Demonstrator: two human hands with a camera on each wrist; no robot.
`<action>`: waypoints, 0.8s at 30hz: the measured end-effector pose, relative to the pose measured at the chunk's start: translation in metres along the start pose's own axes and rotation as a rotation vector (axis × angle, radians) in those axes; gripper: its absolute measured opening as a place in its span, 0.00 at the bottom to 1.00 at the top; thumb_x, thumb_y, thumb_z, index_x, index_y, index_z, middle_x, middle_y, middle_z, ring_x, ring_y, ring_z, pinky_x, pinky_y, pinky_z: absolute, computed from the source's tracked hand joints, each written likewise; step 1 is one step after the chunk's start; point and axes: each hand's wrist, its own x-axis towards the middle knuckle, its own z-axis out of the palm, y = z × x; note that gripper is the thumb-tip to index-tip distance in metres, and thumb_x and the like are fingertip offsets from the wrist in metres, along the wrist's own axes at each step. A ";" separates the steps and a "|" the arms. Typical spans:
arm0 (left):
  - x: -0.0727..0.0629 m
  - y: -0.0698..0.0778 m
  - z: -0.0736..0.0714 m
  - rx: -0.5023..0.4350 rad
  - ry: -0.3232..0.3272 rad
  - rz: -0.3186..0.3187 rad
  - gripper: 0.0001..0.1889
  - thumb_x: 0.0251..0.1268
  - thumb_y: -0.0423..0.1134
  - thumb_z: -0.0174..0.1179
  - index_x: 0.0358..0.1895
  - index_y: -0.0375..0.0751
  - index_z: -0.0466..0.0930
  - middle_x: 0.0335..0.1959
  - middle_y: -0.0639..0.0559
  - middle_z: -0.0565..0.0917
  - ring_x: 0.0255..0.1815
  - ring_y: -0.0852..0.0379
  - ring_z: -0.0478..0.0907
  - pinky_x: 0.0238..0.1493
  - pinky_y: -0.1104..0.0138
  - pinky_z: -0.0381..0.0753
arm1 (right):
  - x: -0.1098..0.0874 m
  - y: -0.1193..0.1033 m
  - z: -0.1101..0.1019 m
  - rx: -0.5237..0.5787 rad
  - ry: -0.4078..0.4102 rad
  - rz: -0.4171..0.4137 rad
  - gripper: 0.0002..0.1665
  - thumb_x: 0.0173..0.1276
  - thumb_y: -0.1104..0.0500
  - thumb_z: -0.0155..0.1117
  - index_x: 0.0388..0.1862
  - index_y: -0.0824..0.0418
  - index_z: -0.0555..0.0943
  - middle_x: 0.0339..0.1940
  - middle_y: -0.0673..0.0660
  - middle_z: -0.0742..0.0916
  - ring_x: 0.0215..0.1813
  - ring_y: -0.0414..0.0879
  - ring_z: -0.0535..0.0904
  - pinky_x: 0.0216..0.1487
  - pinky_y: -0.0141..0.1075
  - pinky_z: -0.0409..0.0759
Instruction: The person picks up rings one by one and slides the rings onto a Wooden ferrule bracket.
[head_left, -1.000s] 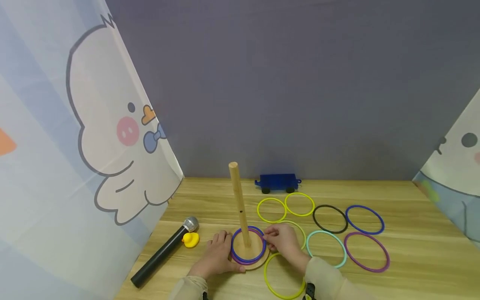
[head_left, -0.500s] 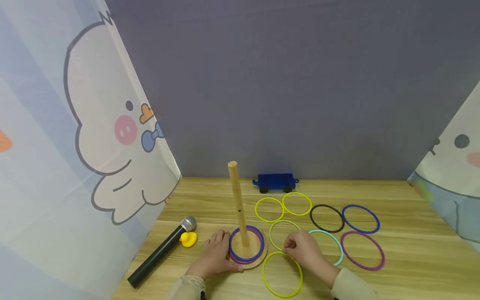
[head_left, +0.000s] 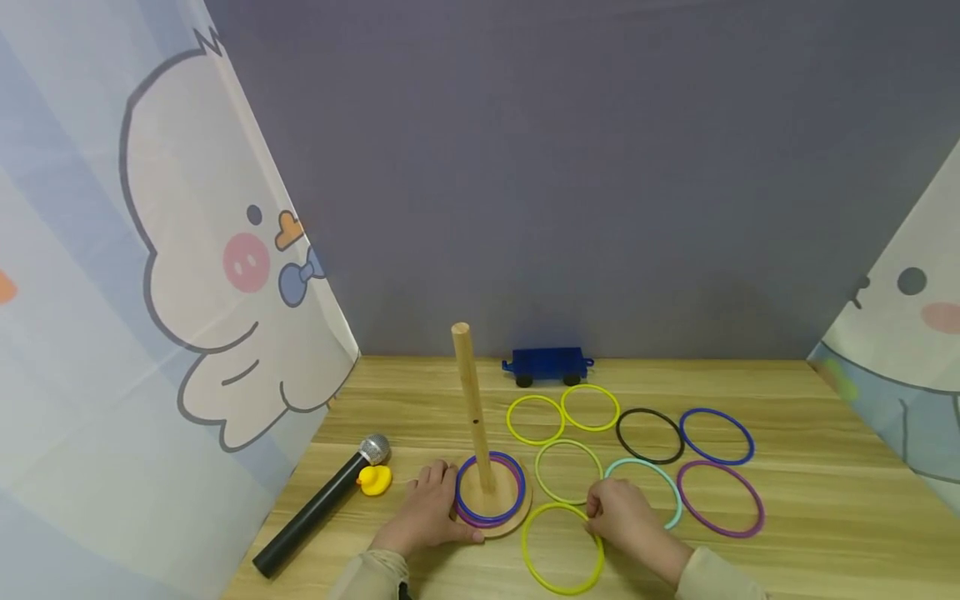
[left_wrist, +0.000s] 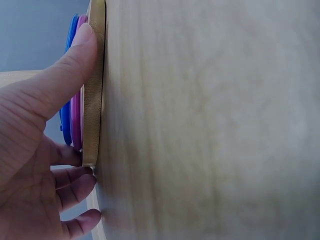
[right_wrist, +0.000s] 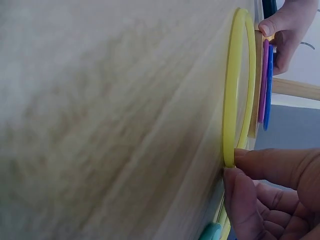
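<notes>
My left hand (head_left: pixel 426 512) grips the rim of a wooden ring-toss stand, its thumb along the near edge of the round base (left_wrist: pixel 94 107) and its fingers on the left side. From that base rises an upright post (head_left: pixel 472 408). A blue ring (left_wrist: pixel 65 122) and a purple ring (left_wrist: pixel 76 122) lie around the post, one over the other. My right hand (head_left: pixel 626 517) pinches the right edge of the nearest yellow ring (right_wrist: pixel 231 90) between thumb and index finger. That ring is at table level, just right of the stand.
Right of the stand lie a yellow-green ring (head_left: pixel 537 475), a turquoise ring (head_left: pixel 678 500), a black ring (head_left: pixel 620 439), a purple ring (head_left: pixel 761 510), a blue ring (head_left: pixel 751 442) and two more yellow rings. A blue toy wagon (head_left: pixel 547 364) stands behind; a microphone (head_left: pixel 322 507) and rubber duck (head_left: pixel 375 480) lie left.
My right hand has left the rings on the stand, moved right, and now pinches the nearest yellow ring. My left hand has stayed on the base.
</notes>
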 end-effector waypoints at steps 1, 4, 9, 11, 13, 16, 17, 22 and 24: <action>0.000 0.000 0.000 0.000 -0.002 0.000 0.59 0.35 0.70 0.72 0.64 0.25 0.66 0.52 0.40 0.68 0.55 0.42 0.65 0.50 0.45 0.66 | 0.000 0.000 0.000 -0.011 0.003 0.003 0.19 0.41 0.66 0.80 0.16 0.54 0.75 0.16 0.44 0.75 0.23 0.41 0.69 0.29 0.37 0.70; -0.001 0.001 0.000 0.004 -0.006 -0.005 0.59 0.36 0.70 0.72 0.64 0.25 0.66 0.53 0.40 0.68 0.56 0.41 0.65 0.50 0.45 0.66 | 0.000 -0.001 0.001 -0.035 0.012 0.006 0.19 0.40 0.69 0.77 0.14 0.54 0.74 0.16 0.45 0.74 0.23 0.42 0.68 0.28 0.38 0.70; -0.001 0.002 -0.001 0.001 -0.008 -0.010 0.59 0.36 0.70 0.73 0.65 0.25 0.65 0.53 0.40 0.68 0.56 0.41 0.64 0.51 0.44 0.66 | -0.001 0.000 0.002 -0.041 0.026 -0.021 0.18 0.36 0.72 0.70 0.11 0.53 0.71 0.14 0.44 0.72 0.22 0.42 0.66 0.26 0.36 0.67; 0.000 0.002 -0.001 -0.011 -0.011 -0.011 0.59 0.36 0.69 0.73 0.65 0.25 0.65 0.53 0.40 0.68 0.56 0.41 0.64 0.51 0.44 0.66 | -0.001 0.003 0.001 -0.026 0.025 -0.030 0.17 0.36 0.71 0.70 0.12 0.53 0.72 0.15 0.44 0.73 0.22 0.42 0.66 0.26 0.35 0.67; 0.000 0.002 -0.001 -0.022 -0.012 -0.012 0.59 0.36 0.70 0.73 0.65 0.25 0.65 0.53 0.40 0.68 0.56 0.41 0.64 0.51 0.44 0.65 | -0.001 0.006 -0.001 0.007 0.011 -0.030 0.16 0.37 0.71 0.70 0.14 0.54 0.74 0.16 0.44 0.74 0.22 0.41 0.67 0.25 0.34 0.68; 0.000 0.001 -0.001 -0.026 -0.009 -0.011 0.59 0.36 0.70 0.73 0.65 0.25 0.65 0.53 0.41 0.68 0.55 0.42 0.64 0.51 0.45 0.65 | -0.003 0.010 -0.006 0.090 -0.017 -0.021 0.12 0.40 0.71 0.69 0.17 0.56 0.77 0.19 0.45 0.77 0.21 0.41 0.70 0.24 0.33 0.71; 0.000 0.001 -0.001 -0.024 -0.006 -0.009 0.59 0.36 0.70 0.73 0.65 0.25 0.65 0.53 0.41 0.68 0.55 0.42 0.64 0.50 0.45 0.65 | -0.004 0.011 -0.008 0.121 -0.026 -0.017 0.11 0.40 0.71 0.69 0.18 0.57 0.78 0.19 0.46 0.78 0.20 0.41 0.71 0.23 0.33 0.72; -0.001 -0.001 0.001 -0.016 0.009 0.004 0.59 0.35 0.70 0.73 0.64 0.25 0.66 0.52 0.40 0.68 0.54 0.43 0.65 0.49 0.46 0.66 | -0.008 0.014 -0.022 0.278 -0.075 -0.003 0.07 0.47 0.71 0.67 0.23 0.62 0.80 0.20 0.48 0.80 0.17 0.42 0.76 0.19 0.32 0.75; -0.001 -0.001 0.002 -0.012 0.008 0.004 0.59 0.35 0.70 0.73 0.64 0.25 0.66 0.52 0.40 0.68 0.54 0.43 0.65 0.49 0.46 0.67 | -0.009 0.015 -0.028 0.321 -0.087 0.000 0.05 0.50 0.71 0.67 0.25 0.63 0.80 0.20 0.49 0.80 0.17 0.43 0.77 0.18 0.32 0.76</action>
